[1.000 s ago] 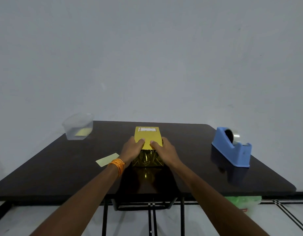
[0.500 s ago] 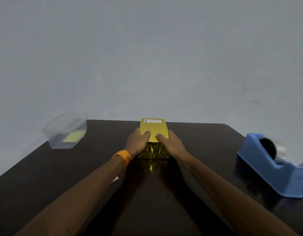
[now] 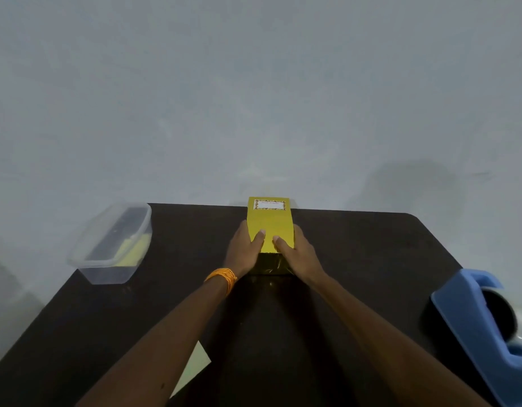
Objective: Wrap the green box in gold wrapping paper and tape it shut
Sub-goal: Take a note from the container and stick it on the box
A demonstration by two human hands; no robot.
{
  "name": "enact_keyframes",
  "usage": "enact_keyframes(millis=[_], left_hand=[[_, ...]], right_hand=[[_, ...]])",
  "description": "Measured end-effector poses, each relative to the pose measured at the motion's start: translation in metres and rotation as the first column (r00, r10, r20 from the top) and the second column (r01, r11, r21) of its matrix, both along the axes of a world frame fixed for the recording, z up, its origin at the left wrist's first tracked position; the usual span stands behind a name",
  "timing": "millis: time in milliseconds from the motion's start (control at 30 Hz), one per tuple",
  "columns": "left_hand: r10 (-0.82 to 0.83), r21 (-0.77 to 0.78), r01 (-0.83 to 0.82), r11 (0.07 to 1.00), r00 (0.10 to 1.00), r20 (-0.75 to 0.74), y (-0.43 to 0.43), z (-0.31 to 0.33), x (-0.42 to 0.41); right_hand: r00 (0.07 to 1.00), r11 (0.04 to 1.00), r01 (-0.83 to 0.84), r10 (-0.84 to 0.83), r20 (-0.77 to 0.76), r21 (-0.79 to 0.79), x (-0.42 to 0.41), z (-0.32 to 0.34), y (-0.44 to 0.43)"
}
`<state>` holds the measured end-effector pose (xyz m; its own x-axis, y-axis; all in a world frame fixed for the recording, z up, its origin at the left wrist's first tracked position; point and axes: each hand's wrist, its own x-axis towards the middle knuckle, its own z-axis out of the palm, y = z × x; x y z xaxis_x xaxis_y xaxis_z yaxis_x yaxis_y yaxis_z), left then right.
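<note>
A yellow-green box [image 3: 270, 223] with a small bordered label near its far end sits at the back middle of the dark table [image 3: 356, 254]. Shiny gold wrapping paper [image 3: 270, 262] covers its near end face. My left hand [image 3: 243, 249] grips the box's left side, thumb on top. My right hand [image 3: 298, 254] grips the right side the same way. An orange thread band circles my left wrist. The box's lower sides are hidden by my hands.
A clear plastic tub [image 3: 113, 245] holding something pale yellow stands at the left rear. A blue tape dispenser [image 3: 483, 327] sits at the right edge. A pale green paper slip [image 3: 192, 368] lies under my left forearm. A plain wall rises behind the table.
The box and both hands have slid away from me toward the table's far edge. My head has moved closer and looks more steeply down.
</note>
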<state>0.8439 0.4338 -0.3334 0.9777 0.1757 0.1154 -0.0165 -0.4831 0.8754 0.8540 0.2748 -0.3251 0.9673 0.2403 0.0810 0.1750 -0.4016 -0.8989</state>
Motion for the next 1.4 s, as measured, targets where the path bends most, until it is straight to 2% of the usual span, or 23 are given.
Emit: enact_keyframes(millis=[200, 300, 367, 467, 567, 733, 833, 967, 1100, 1200, 1300, 1400], left_hand=[[-0.04, 0.102, 0.057, 0.993, 0.987, -0.157, 0.003, 0.013, 0.002], [-0.052, 0.083, 0.08, 0.993, 0.954, -0.296, 0.004, 0.027, -0.002], [-0.015, 0.044, 0.03, 0.999, 0.949, -0.314, 0.004, 0.041, -0.013], [0.04, -0.002, -0.043, 0.999, 0.96, -0.278, 0.012, 0.062, -0.041], [0.078, 0.082, -0.058, 0.995, 0.962, -0.262, 0.031, 0.078, -0.084], [0.155, 0.28, -0.068, 0.957, 0.941, -0.3, 0.056, 0.079, -0.168], [0.203, 0.357, -0.051, 0.933, 0.893, -0.402, 0.061, 0.062, -0.215], [0.28, 0.412, -0.06, 0.909, 0.82, -0.5, 0.067, 0.028, -0.257], [0.371, 0.44, -0.178, 0.88, 0.835, -0.407, 0.065, 0.006, -0.272], [0.398, 0.395, -0.251, 0.884, 0.847, -0.352, 0.063, 0.004, -0.266], [0.369, 0.347, -0.248, 0.904, 0.864, -0.343, 0.059, 0.011, -0.257], [0.313, 0.208, -0.25, 0.946, 0.872, -0.376, 0.053, 0.014, -0.248]], right_hand=[[0.996, 1.0, -0.009, 0.007, -0.093, -0.023, 0.001, 0.009, -0.001], [0.979, 0.997, -0.012, -0.003, -0.206, -0.074, 0.001, 0.018, -0.003], [0.954, 0.994, 0.058, -0.082, -0.288, -0.089, -0.004, 0.025, -0.005], [0.935, 0.96, 0.222, -0.259, -0.241, -0.171, -0.031, 0.038, -0.01], [0.932, 0.906, 0.273, -0.333, -0.146, -0.324, -0.073, 0.053, -0.016], [0.989, 0.889, -0.06, -0.009, -0.15, -0.453, -0.129, 0.05, 0.006], [0.962, 0.838, -0.26, 0.183, -0.201, -0.481, -0.155, 0.045, 0.035], [0.905, 0.745, -0.424, 0.363, -0.22, -0.514, -0.181, 0.027, 0.072], [0.874, 0.634, -0.457, 0.45, -0.182, -0.624, -0.197, 0.01, 0.091], [0.864, 0.642, -0.448, 0.488, -0.119, -0.622, -0.199, 0.004, 0.095], [0.849, 0.657, -0.436, 0.527, -0.038, -0.615, -0.199, -0.001, 0.095], [0.893, 0.722, -0.399, 0.445, -0.063, -0.566, -0.195, -0.002, 0.095]])
